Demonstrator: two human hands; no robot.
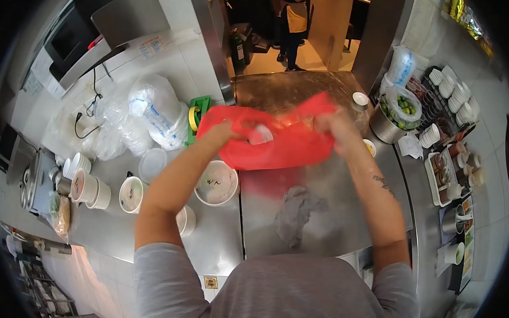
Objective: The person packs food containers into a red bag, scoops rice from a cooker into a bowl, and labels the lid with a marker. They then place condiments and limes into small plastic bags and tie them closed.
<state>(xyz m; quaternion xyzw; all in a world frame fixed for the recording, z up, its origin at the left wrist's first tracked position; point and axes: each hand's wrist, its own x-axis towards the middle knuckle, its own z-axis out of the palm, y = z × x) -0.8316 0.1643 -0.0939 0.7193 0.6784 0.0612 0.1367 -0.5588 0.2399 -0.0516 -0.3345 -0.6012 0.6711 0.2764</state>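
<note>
A red plastic bag (277, 149) is stretched between my two hands above the steel counter. My left hand (226, 132) is closed on the bag's left side. Close to its fingers, a small white item (260, 135) shows at the bag's opening; I cannot make out what it is. On the right, my right hand (334, 126) grips the other side of the bag, somewhat smeared by motion. Below the bag, a crumpled grey cloth (294, 217) lies on the counter. A round white tub with a marked lid (216, 183) stands under my left forearm.
Marked white tubs (132, 195) and wrapped stacks of plastic lids or cups (157, 109) fill the left side. A green tape dispenser (198, 113) stands behind. To the right are a pot of green limes (397, 110) and stacked white dishes (455, 93). Another person (294, 21) stands beyond the hatch.
</note>
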